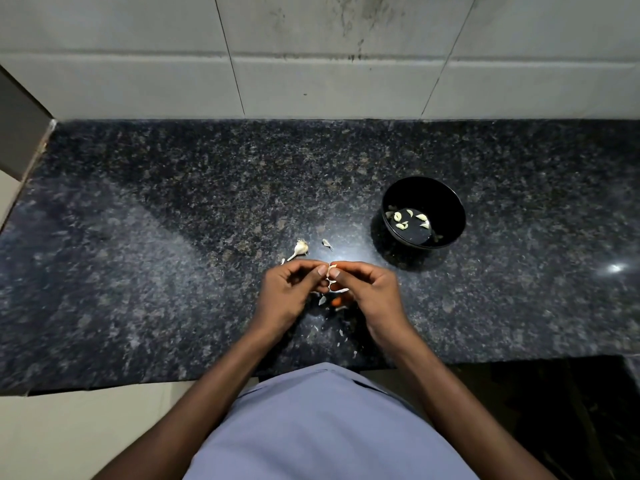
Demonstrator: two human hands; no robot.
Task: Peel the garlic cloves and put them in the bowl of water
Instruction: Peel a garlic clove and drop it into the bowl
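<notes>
Granite counter (pixel 173 237): both hands, left hand (pixel 289 289) and right hand (pixel 370 289), pinch garlic clove (pixel 333 271); bowl (pixel 446 202) nearby

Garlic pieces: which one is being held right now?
The clove pinched between left hand and right hand. The others float in the black bowl; the stem remnant lies on the counter.

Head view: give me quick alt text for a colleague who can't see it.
Both hands, left hand and right hand, pinch a garlic clove over a dark granite counter, with skin scraps below. A black bowl at right holds peeled cloves in water.
</notes>
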